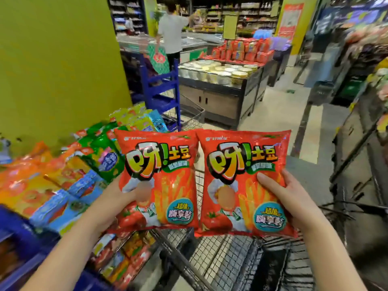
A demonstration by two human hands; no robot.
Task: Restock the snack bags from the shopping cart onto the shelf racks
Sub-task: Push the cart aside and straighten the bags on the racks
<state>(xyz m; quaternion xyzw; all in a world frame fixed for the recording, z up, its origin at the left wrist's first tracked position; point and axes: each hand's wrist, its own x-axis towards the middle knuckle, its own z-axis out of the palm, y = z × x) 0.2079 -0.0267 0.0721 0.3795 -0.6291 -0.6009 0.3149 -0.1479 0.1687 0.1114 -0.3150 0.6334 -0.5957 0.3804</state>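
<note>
Two identical red snack bags with fries and a tomato printed on them are held up side by side above the wire shopping cart (212, 261). My left hand (113, 198) grips the left red bag (159, 175) at its lower left edge. My right hand (287, 198) grips the right red bag (241, 181) at its lower right side, thumb on the front. To the left, a blue shelf rack (14, 244) holds several orange, blue and green snack bags (63, 181).
A yellow-green wall (58, 66) rises behind the rack. A blue step rack (161, 89) stands ahead. A display counter with bowls (220, 80) and red packages lies beyond. A person in a white shirt (171, 32) stands far off. Dark shelving (361, 143) lines the right.
</note>
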